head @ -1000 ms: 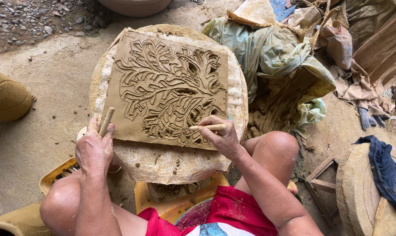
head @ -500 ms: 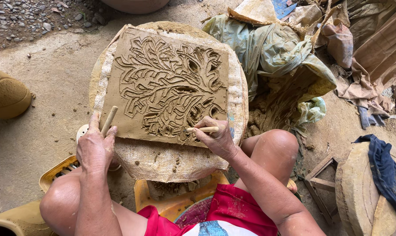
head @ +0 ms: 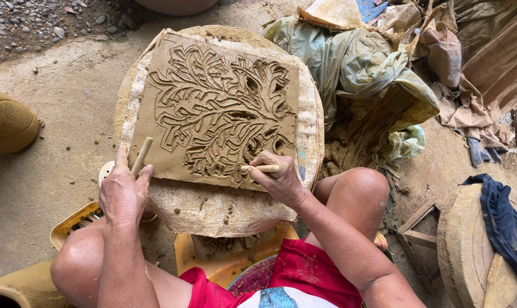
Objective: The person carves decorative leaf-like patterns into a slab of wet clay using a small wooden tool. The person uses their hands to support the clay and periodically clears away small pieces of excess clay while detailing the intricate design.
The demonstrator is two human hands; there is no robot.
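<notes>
A square slab of wet brown clay (head: 224,108) carved with a branching leaf pattern lies on a round stand covered in sackcloth (head: 213,205). My right hand (head: 278,179) grips a thin wooden carving tool (head: 259,169), its tip pointing left into the slab's near edge. My left hand (head: 123,191) rests at the slab's near left corner, holding a short wooden stick (head: 141,157) that points up along the edge.
Crumpled plastic sheeting with a lump of clay (head: 361,85) lies to the right. A clay pot (head: 7,120) stands at the left, a yellow basket (head: 76,222) by my left knee. A round block with dark blue cloth (head: 498,222) sits right.
My right hand has slid a little left and down along the slab's near edge with the tool. The left hand has stayed put.
</notes>
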